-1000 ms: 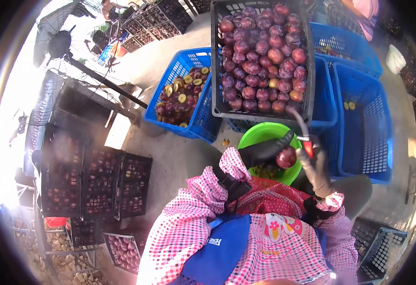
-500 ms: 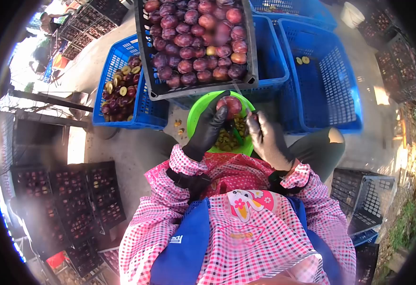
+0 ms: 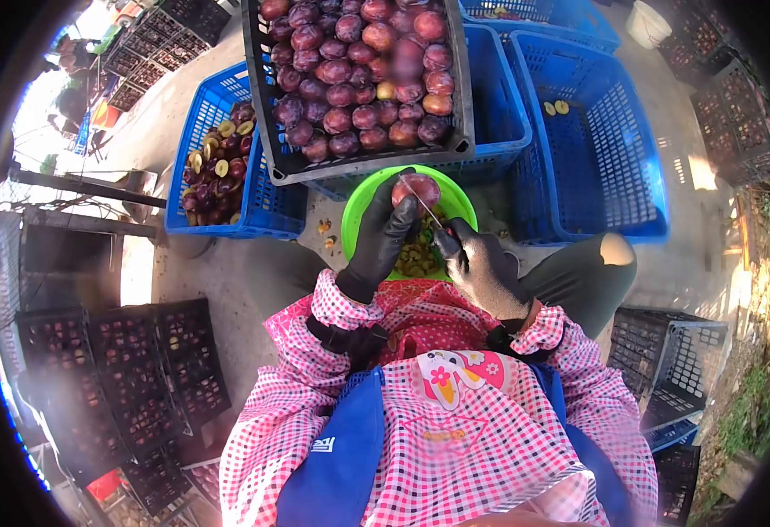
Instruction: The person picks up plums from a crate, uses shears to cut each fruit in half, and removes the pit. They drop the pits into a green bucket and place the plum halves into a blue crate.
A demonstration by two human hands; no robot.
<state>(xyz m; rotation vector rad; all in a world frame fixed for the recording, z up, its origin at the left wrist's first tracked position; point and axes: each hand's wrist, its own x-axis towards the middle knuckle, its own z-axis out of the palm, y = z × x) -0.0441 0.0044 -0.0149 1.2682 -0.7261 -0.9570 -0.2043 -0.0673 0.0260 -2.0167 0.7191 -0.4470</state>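
My left hand (image 3: pixel 379 230), in a dark glove, grips a reddish-purple plum (image 3: pixel 419 191) above a bright green basin (image 3: pixel 353 221). Closed round the handle of a knife (image 3: pixel 426 209), my gloved right hand (image 3: pixel 483 266) holds its thin blade across the face of the plum. Below both hands, the basin contains yellowish-brown plum scraps (image 3: pixel 416 258). Directly beyond it, a black crate (image 3: pixel 370 165) full of whole plums (image 3: pixel 360 83) rests over blue crates.
At the left a blue crate (image 3: pixel 285 211) holds whole and halved plums (image 3: pixel 219 171). Another blue crate (image 3: pixel 591 230) at the right has two pale plum halves (image 3: pixel 556 108) inside. Stacked dark crates (image 3: pixel 121 378) of fruit stand at lower left, more crates (image 3: pixel 666 369) at lower right.
My right hand has moved left and slightly down, bringing the knife blade from beside the plum onto it. The left hand still holds the plum.
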